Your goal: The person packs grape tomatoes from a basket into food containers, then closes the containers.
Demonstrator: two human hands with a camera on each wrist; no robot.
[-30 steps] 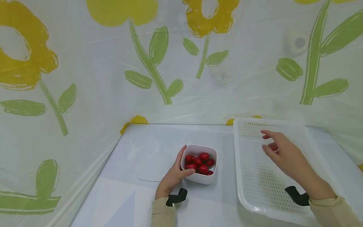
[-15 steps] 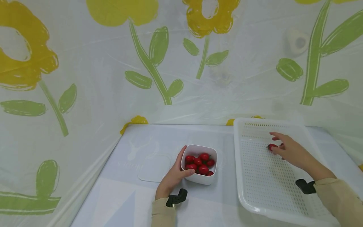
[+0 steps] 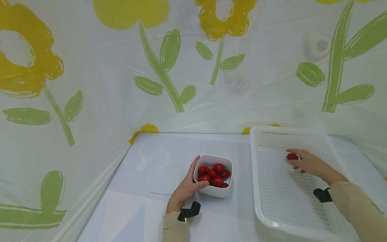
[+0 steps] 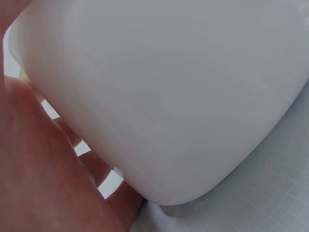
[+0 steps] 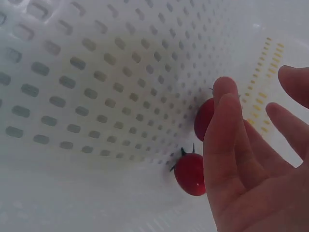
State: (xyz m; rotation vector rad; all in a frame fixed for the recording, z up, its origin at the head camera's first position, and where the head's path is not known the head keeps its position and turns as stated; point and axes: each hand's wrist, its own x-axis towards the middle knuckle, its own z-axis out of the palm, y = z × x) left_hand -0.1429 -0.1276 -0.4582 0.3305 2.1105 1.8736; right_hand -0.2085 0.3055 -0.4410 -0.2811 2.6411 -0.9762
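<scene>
White basket (image 3: 302, 215), tomato (image 5: 203, 119) touching right fingers (image 5: 223, 113)

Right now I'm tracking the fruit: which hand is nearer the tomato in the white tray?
Right. The right hand touches the tomato in the tray; the left hand grips the bowl.

Beige sleeves (image 3: 174, 230), black wrist mounts (image 3: 188, 211)

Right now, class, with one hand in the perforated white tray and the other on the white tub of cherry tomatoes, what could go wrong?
1. The round red cherry tomatoes in the perforated white plastic tray may roll.
2. The right hand might squash one tomato beside its fingers.
3. The left hand could tip the white square tub.
</scene>
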